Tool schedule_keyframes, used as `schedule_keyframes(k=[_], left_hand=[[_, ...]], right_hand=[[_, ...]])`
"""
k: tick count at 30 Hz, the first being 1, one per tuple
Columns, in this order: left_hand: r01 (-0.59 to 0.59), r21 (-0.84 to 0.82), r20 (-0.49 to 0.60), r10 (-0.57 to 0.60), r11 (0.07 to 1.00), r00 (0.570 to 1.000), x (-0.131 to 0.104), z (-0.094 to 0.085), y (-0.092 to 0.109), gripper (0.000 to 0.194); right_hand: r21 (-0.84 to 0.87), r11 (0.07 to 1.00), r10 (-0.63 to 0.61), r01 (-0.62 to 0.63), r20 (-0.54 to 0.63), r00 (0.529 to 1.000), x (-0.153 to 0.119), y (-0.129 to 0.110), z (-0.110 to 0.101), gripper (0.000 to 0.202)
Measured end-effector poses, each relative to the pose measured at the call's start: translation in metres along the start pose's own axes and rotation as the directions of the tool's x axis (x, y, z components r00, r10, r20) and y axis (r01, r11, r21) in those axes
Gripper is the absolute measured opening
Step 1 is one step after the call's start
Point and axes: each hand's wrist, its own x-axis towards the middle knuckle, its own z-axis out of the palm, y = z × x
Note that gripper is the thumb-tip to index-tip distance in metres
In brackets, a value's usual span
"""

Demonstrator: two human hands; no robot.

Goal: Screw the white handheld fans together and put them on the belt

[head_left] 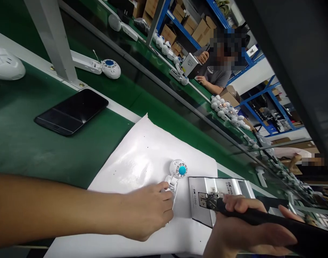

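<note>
On a white sheet point(131, 161), my left hand point(150, 209) closes its fingers around the handle of a white device point(177, 168). This device has a round vented head with a teal disc, facing away from my wrist; my fingers hide much of the handle. My right hand point(239, 225) grips a black electric screwdriver point(276, 222), lying almost level. Its metal tip reaches the front opening of a grey screw feeder box point(197, 190) marked 6K1050. Whether a screw sits on the tip is too small to tell.
A black phone point(72, 113) lies on the green bench left of the sheet. Beyond the metal rail, a similar white device with a blue disc point(110, 68) rests on the green belt. Across the line, a co-worker point(217, 77) sits by another feeder box point(190, 64). A grey post point(52, 39) rises at left.
</note>
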Motion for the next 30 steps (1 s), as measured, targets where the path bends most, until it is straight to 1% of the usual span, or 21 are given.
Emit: schedule_keyframes(k=[2, 3, 5, 7, 10, 13, 15, 19, 22, 24, 26, 29, 30], left_hand=[[-0.004, -0.001, -0.001, 0.004, 1.0, 1.0, 0.0, 0.001, 0.0, 0.015], [-0.008, 0.0, -0.003, 0.008, 1.0, 1.0, 0.0, 0.001, 0.0, 0.015], [-0.015, -0.002, -0.01, 0.015, 1.0, 1.0, 0.0, 0.002, 0.0, 0.015], [-0.017, -0.014, 0.001, 0.017, 1.0, 1.0, 0.0, 0.003, 0.0, 0.015], [-0.012, -0.02, 0.035, 0.013, 1.0, 0.999, 0.001, 0.001, 0.0, 0.013], [-0.009, -0.006, 0.05, 0.009, 1.0, 0.999, 0.002, 0.0, 0.0, 0.011], [-0.004, 0.0, 0.045, 0.004, 1.0, 0.999, 0.002, -0.001, 0.0, 0.013], [-0.002, 0.008, 0.016, 0.002, 1.0, 1.0, 0.002, -0.002, 0.001, 0.016], [-0.001, 0.003, 0.029, 0.001, 1.0, 1.0, 0.003, -0.007, 0.001, 0.015], [-0.024, 0.018, 0.041, 0.023, 1.0, 0.999, 0.004, -0.007, 0.0, 0.016], [-0.062, 0.065, 0.043, 0.059, 0.996, 0.997, 0.004, 0.001, -0.002, 0.015], [-0.114, 0.155, 0.053, 0.107, 0.981, 0.993, -0.002, 0.029, -0.012, 0.016], [-0.133, 0.175, 0.083, 0.12, 0.976, 0.989, -0.005, 0.039, -0.017, 0.018]], right_hand=[[0.013, 1.0, 0.005, -0.006, 0.012, 1.0, -0.004, -0.001, 0.002, 0.031], [0.018, 1.0, -0.002, 0.002, 0.029, 1.0, -0.006, -0.001, 0.003, 0.036], [0.058, 0.998, 0.024, -0.03, 0.111, 0.994, -0.009, -0.002, 0.007, 0.054], [0.123, 0.987, 0.072, -0.099, 0.209, 0.975, -0.013, -0.002, 0.014, 0.064], [0.198, 0.966, 0.103, -0.169, 0.307, 0.946, -0.022, 0.002, 0.032, 0.063], [0.205, 0.957, 0.126, -0.206, 0.347, 0.929, -0.029, 0.009, 0.048, 0.063], [0.204, 0.952, 0.144, -0.227, 0.357, 0.923, -0.032, 0.014, 0.054, 0.06], [0.197, 0.943, 0.179, -0.268, 0.377, 0.909, -0.036, 0.027, 0.055, 0.051], [0.205, 0.931, 0.207, -0.301, 0.385, 0.9, -0.038, 0.036, 0.051, 0.047], [0.225, 0.916, 0.232, -0.333, 0.38, 0.895, -0.038, 0.038, 0.05, 0.048], [0.253, 0.897, 0.256, -0.363, 0.374, 0.891, -0.038, 0.038, 0.051, 0.051], [0.294, 0.861, 0.294, -0.416, 0.378, 0.878, -0.039, 0.036, 0.054, 0.052], [0.297, 0.852, 0.309, -0.432, 0.38, 0.872, -0.041, 0.036, 0.055, 0.052]])
